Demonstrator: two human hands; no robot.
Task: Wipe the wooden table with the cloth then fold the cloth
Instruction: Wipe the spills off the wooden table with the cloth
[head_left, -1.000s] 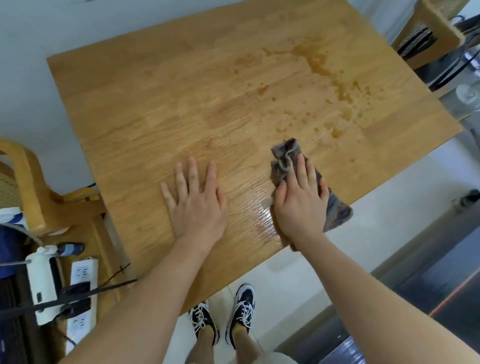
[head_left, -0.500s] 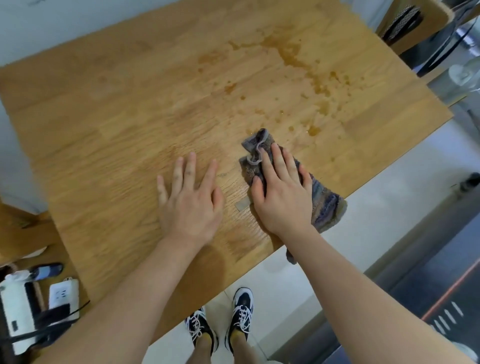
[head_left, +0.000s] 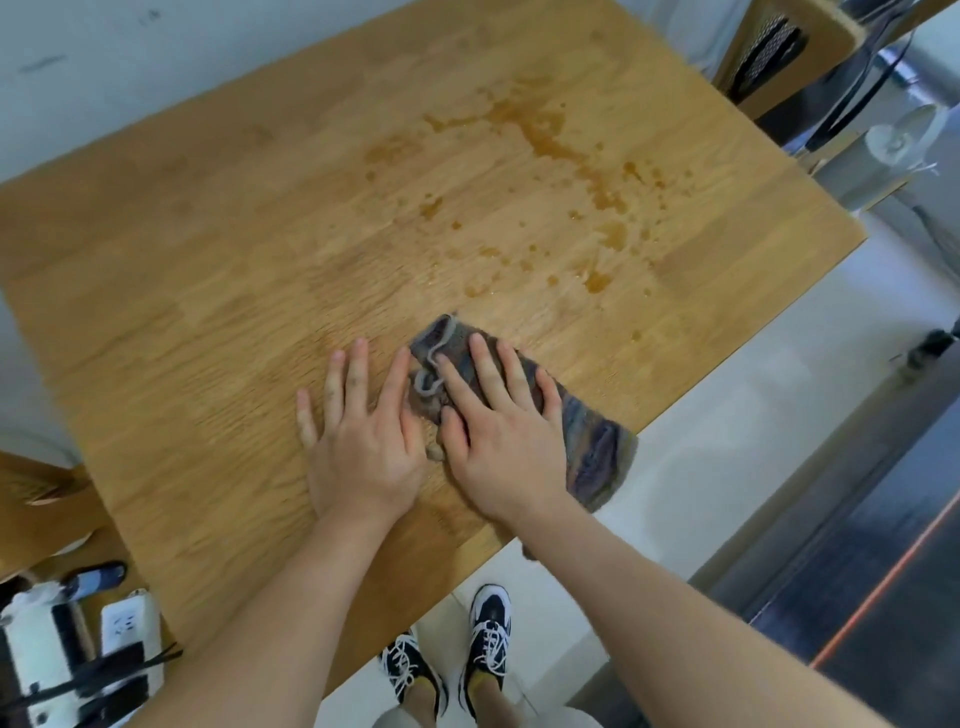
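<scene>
Cloth (head_left: 587, 436): bunched, striped in dull purples and greys, lying near the front edge of the wooden table (head_left: 218, 270), one corner hanging off that edge. Pinned flat under the right hand (head_left: 498, 441), fingers spread and straight across the fabric, palm down, nothing pinched or curled around; pressed rather than gripped, most likely so the whole pad of cloth drags against the wood while wiping. Left hand (head_left: 363, 431) just beside it, also flat and spread on bare wood, index finger touching the cloth's near fold, holding nothing; probably planted there to brace the body during the reach forward.

Further out, a trail of brown spill (head_left: 561, 156) running across the far right part of the tabletop, with scattered droplets (head_left: 597, 283) between that trail and the cloth. None of it under the cloth at present, so wiping judged barely started on the dirty patch, folding not yet begun. Next stroke likely needs a push away from the body and to the right, with the overhanging corner at risk of slipping off the edge.

Beyond the table: shoes (head_left: 452, 654) on pale floor below, a power strip (head_left: 122, 629) at lower left, a wooden chair (head_left: 779, 47) at upper right.
</scene>
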